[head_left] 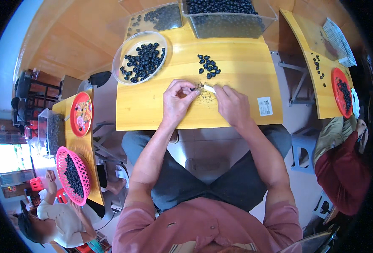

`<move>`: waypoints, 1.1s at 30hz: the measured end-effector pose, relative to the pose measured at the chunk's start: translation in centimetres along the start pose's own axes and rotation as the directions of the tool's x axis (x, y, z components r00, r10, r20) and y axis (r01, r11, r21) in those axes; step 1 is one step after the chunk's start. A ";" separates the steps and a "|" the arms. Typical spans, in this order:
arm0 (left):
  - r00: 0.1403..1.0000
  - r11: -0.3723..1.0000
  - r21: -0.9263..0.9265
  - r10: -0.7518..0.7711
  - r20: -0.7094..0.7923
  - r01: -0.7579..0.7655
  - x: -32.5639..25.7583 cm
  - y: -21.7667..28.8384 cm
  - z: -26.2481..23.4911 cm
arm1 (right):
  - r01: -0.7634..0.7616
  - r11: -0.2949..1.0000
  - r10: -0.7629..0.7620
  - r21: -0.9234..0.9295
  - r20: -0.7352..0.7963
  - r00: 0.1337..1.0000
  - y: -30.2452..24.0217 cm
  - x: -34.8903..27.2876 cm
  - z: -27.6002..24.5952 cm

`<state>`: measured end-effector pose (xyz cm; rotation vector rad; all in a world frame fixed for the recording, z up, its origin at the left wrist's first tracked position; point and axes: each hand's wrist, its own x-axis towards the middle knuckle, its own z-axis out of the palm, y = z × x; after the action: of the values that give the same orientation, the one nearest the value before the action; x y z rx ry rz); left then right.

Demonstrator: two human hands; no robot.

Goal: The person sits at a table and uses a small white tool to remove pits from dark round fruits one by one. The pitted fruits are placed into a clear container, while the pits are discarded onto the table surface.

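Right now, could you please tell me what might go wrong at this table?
The white tool in the right hand points toward the left hand, so a slip might nick it or dislodge the small dark bead pinched there. The loose dark beads beyond both hands lie unenclosed on the tabletop and could roll if bumped.

1 dark piece (192, 89); partly covered; 1 slim white tool (209, 89); slanted; near it

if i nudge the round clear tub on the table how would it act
The round clear tub would probably slide rather than tip, since it looks wide and sits flat. Its clear, plastic-looking wall may flex slightly. The small dark round pieces inside would likely roll, being loose with gaps between some.
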<state>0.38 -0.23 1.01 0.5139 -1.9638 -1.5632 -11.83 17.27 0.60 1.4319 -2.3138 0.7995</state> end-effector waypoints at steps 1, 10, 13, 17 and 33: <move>1.000 1.000 0.027 -0.014 -0.012 0.014 -0.1 -0.2 -0.1 | 0.000 1.000 0.000 0.002 -0.001 1.000 0.0 0.0 -0.1; 0.995 0.995 -0.039 0.091 -0.039 -0.092 0.2 -0.1 0.2 | -0.007 1.000 0.007 0.021 0.002 1.000 0.0 0.0 -0.2; 1.000 0.998 -0.059 -0.010 -0.009 0.009 0.1 -0.6 0.0 | -0.010 1.000 0.009 0.023 0.009 1.000 0.0 -0.1 -0.2; 0.996 0.994 -0.052 -0.091 0.008 0.091 0.2 -1.0 -0.3 | -0.007 1.000 0.007 0.024 0.007 1.000 0.0 -0.1 -0.2; 0.995 0.996 0.015 -0.083 0.052 0.082 0.1 -0.1 0.3 | 0.087 0.996 -0.087 0.022 -0.016 0.996 -0.3 0.0 -0.2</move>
<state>0.09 -0.11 0.90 0.5716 -2.0161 -1.6308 -11.54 17.32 0.87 1.5199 -2.2216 0.8104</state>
